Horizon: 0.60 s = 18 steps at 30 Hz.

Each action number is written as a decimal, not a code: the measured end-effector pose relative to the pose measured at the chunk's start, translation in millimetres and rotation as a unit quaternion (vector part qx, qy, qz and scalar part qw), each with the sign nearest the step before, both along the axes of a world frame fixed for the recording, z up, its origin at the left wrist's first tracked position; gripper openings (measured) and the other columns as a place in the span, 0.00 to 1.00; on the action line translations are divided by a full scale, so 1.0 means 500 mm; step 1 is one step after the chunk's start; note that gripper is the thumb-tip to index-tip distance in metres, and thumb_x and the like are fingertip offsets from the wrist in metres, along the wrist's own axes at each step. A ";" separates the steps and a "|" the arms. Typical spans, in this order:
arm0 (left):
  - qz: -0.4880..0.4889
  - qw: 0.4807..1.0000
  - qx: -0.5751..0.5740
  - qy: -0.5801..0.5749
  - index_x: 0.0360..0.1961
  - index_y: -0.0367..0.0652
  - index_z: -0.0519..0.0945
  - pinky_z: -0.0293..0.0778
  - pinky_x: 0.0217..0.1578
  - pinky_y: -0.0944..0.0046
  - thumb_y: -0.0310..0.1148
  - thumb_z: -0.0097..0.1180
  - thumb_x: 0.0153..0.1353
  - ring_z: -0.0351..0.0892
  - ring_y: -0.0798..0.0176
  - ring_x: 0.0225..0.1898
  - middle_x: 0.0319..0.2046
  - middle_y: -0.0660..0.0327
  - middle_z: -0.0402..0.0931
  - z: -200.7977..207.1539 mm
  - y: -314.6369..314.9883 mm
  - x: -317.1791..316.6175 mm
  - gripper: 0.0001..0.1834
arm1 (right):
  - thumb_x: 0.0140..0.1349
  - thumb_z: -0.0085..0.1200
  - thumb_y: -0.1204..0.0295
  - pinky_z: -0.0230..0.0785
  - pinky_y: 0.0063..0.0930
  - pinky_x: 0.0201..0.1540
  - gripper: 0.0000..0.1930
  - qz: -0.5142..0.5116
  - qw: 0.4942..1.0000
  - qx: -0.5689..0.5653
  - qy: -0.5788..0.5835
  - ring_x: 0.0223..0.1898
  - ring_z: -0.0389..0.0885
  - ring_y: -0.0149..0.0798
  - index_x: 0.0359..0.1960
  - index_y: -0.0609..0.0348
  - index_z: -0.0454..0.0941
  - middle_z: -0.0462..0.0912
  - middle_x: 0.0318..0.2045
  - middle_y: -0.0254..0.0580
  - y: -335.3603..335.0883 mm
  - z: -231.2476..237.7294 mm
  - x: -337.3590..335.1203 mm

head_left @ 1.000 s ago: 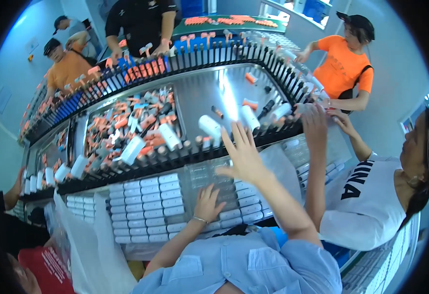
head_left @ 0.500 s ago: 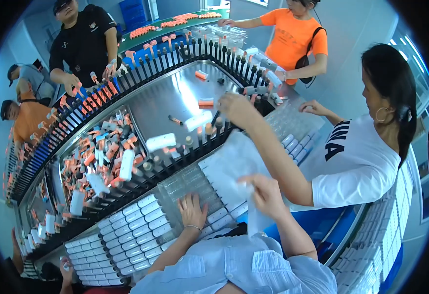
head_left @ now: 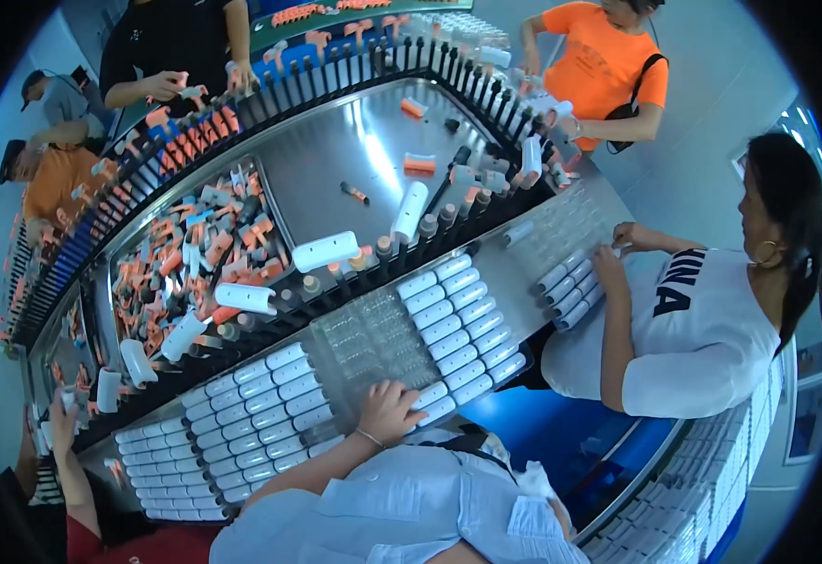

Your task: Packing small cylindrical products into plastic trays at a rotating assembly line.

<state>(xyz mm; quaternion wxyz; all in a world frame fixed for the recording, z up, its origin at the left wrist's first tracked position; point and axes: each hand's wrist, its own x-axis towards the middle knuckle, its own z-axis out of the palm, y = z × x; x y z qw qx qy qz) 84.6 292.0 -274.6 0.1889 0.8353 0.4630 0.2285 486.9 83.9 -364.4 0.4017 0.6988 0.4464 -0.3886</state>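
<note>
Loosely open, the left hand (head_left: 389,411) lies palm down at the near edge of the clear tray (head_left: 364,340); the right hand's grip (out of view) I cannot tell. White cases (head_left: 458,331) lie in rows left and right of that tray.

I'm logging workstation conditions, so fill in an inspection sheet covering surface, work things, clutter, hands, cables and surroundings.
Surface: metal table with a few loose pieces.
Work things: white cases in rows on both sides of a see-through tray.
Clutter: orange, grey and black parts heaped together.
Hands: left hand palm down by the see-through tray's near edge; right hand not visible.
Cables: nothing seen.
Surroundings: black rack along the table; person in white shirt at right, person in orange shirt beyond.
</note>
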 end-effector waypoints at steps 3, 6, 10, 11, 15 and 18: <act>0.009 0.998 -0.020 0.053 0.33 0.49 0.76 0.61 0.36 0.56 0.44 0.58 0.48 0.67 0.56 0.35 0.29 0.61 0.67 0.013 -0.001 0.012 0.14 | 0.53 0.51 0.62 0.67 0.38 0.49 0.15 0.106 0.991 0.060 0.050 0.45 0.76 0.49 0.40 0.54 0.80 0.79 0.43 0.50 0.038 -0.004 -0.034; 0.018 0.991 -0.039 0.125 0.30 0.47 0.75 0.61 0.36 0.57 0.43 0.56 0.50 0.67 0.57 0.37 0.29 0.59 0.67 -0.001 0.010 0.032 0.13 | 0.54 0.50 0.69 0.69 0.42 0.34 0.09 0.009 0.855 0.458 0.243 0.33 0.76 0.53 0.27 0.62 0.78 0.78 0.27 0.53 0.355 0.216 -0.212; 0.025 0.988 -0.001 0.155 0.28 0.42 0.75 0.61 0.37 0.57 0.41 0.58 0.47 0.68 0.57 0.38 0.32 0.58 0.67 -0.038 0.016 0.066 0.14 | 0.50 0.54 0.75 0.68 0.38 0.40 0.09 0.153 0.656 0.620 0.402 0.38 0.73 0.49 0.35 0.58 0.77 0.76 0.32 0.46 0.591 0.296 -0.397; 0.014 0.990 -0.005 0.142 0.28 0.41 0.75 0.63 0.38 0.57 0.40 0.57 0.47 0.68 0.55 0.38 0.32 0.57 0.67 -0.035 0.022 0.069 0.13 | 0.48 0.54 0.76 0.68 0.38 0.41 0.09 0.189 0.632 0.631 0.409 0.38 0.73 0.49 0.33 0.60 0.77 0.76 0.32 0.46 0.637 0.295 -0.432; 0.067 0.985 -0.157 -0.010 0.38 0.37 0.70 0.70 0.40 0.52 0.38 0.53 0.52 0.73 0.45 0.38 0.36 0.48 0.71 0.030 0.011 -0.003 0.17 | 0.46 0.55 0.74 0.70 0.37 0.43 0.09 0.317 0.669 0.597 0.308 0.42 0.73 0.48 0.31 0.61 0.77 0.75 0.36 0.45 0.752 0.187 -0.488; 0.176 0.934 -0.242 -0.194 0.49 0.38 0.63 0.70 0.42 0.51 0.39 0.46 0.58 0.75 0.42 0.40 0.39 0.42 0.72 0.087 -0.016 -0.083 0.22 | 0.45 0.56 0.71 0.71 0.38 0.44 0.08 0.388 0.700 0.541 0.258 0.44 0.72 0.47 0.28 0.59 0.77 0.73 0.38 0.45 0.774 0.194 -0.532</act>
